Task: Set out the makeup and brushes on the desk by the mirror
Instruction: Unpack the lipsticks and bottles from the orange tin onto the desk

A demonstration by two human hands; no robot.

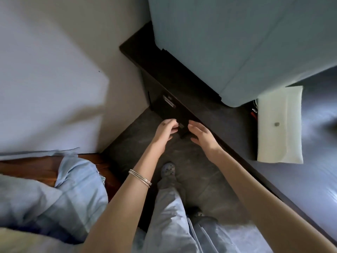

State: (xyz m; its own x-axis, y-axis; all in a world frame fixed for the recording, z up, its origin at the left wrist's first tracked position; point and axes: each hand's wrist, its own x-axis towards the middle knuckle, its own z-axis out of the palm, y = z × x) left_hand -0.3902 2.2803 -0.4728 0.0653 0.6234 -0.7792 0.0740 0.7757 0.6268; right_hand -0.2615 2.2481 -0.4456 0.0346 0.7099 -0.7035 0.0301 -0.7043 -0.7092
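Lying flat, white pouch (280, 125) runs lengthwise along desk (228, 114).

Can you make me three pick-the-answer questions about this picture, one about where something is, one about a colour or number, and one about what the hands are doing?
1. Where is the white pouch?
A. on the floor
B. on the desk, at the right
C. in the left hand

2. How many thin bangles are on the left wrist?
A. none
B. one thick watch
C. a few thin silver ones

3. What are the hands doing?
A. both reach toward the dark drawer front below the desk
B. both hold the pouch
C. both rest on the bed

Answers: 1 B, the pouch lies flat on the desk top. 2 C, thin silver bands circle the wrist. 3 A, the left hand and the right hand are at the drawer's edge.
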